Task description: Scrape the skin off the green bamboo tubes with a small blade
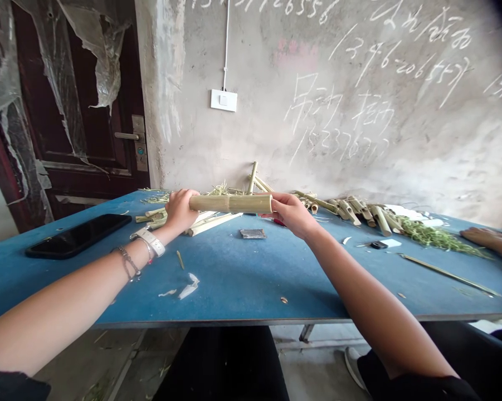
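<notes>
Chalk-scrawled plaster wall (pixel 401 139) rises behind a blue table (pixel 234 284), and just above the tabletop we hold a bamboo tube (pixel 229 204) crosswise in both hands. It looks straight and smooth, pale yellow-green, with one ring-like node near its middle. Our left hand (pixel 179 210) curls closed around one end, our right hand (pixel 290 214) grips the other. Cut bamboo pieces (pixel 351 211) lie beyond, a phone (pixel 77 235) lies to our left, and another person's hand (pixel 491 239) rests at the table's right

A bamboo tube (pixel 229 204) hangs above the bench (pixel 217 289); a phone (pixel 78 236) lies left, bamboo offcuts (pixel 351 211) right, a wall (pixel 317 111) behind.
</notes>
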A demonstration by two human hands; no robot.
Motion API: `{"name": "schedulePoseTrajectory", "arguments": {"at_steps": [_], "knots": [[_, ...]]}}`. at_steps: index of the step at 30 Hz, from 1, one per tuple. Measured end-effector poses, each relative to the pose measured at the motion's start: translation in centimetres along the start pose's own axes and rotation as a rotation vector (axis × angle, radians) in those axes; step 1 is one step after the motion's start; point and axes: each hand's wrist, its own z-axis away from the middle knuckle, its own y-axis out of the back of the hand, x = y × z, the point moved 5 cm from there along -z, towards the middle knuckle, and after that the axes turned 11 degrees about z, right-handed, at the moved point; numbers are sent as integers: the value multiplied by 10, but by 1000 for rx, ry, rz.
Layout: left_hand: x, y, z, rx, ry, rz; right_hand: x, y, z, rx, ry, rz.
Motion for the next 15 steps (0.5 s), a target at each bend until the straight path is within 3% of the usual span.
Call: {"name": "schedulePoseTrajectory", "arguments": {"at_steps": [5, 15], "knots": [[3, 2, 1, 25, -45, -45, 4, 3, -1, 82, -61, 82], [11, 10, 2, 69, -126, -91, 25, 6, -8, 105, -131, -72]]}}
